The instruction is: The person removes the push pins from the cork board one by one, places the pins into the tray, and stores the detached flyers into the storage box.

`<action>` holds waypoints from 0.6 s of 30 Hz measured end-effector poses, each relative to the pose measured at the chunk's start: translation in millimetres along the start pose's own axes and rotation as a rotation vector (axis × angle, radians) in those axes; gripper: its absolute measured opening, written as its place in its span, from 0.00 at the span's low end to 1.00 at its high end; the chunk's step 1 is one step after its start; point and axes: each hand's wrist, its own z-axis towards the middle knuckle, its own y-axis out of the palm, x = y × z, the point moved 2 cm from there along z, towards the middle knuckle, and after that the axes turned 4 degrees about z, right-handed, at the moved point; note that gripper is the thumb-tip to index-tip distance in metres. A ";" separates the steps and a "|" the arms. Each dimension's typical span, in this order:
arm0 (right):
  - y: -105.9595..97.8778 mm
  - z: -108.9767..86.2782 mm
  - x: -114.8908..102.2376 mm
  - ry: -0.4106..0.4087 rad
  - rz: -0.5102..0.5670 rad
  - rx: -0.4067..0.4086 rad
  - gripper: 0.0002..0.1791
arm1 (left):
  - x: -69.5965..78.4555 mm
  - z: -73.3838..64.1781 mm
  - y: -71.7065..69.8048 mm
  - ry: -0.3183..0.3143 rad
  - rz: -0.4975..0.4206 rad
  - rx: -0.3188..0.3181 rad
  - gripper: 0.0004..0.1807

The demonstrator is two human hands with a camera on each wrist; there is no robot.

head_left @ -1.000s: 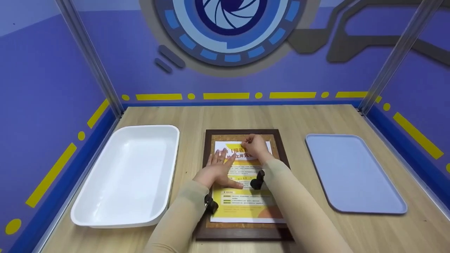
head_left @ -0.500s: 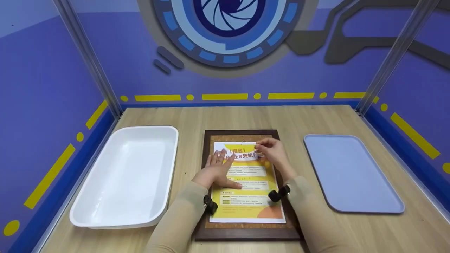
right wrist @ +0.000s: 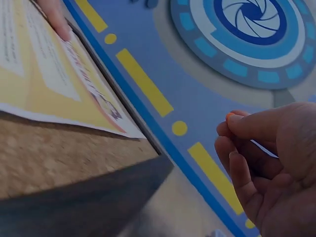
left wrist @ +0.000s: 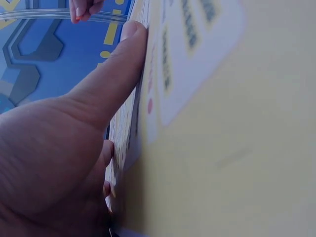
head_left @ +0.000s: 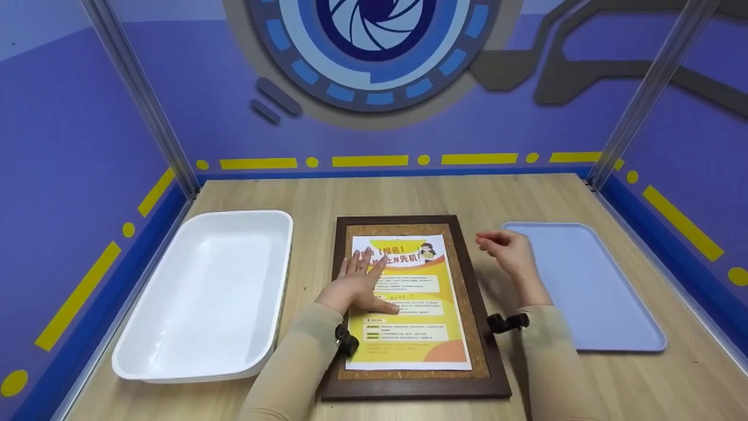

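A yellow and white printed poster (head_left: 409, 345) lies on a cork board (head_left: 456, 251) with a dark wooden frame (head_left: 415, 388). My left hand (head_left: 365, 289) rests with spread fingers on the poster's left half; its thumb stretches along the paper in the left wrist view. My right hand (head_left: 508, 254) is raised beyond the board's right side, near the tray. Its thumb and forefinger pinch a small orange pushpin (right wrist: 230, 116), mostly hidden by the fingertips. The poster's upper right corner (right wrist: 136, 134) shows above bare cork in the right wrist view.
A deep white basin (head_left: 201, 292) stands on the wooden table (head_left: 315, 199) left of the board. To the right lies a shallow lilac tray (head_left: 596, 286), partly behind the right forearm. Blue printed walls (head_left: 374, 140) enclose the table at the back and sides.
My right hand has moved from the poster's top edge to the right, past the frame, uncovering the poster's upper right part. The left hand stays in place on the paper.
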 end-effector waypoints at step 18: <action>-112.9 -20.1 41.6 0.226 -0.302 0.057 0.20 | -7.6 15.6 8.5 -0.012 -0.009 0.002 0.70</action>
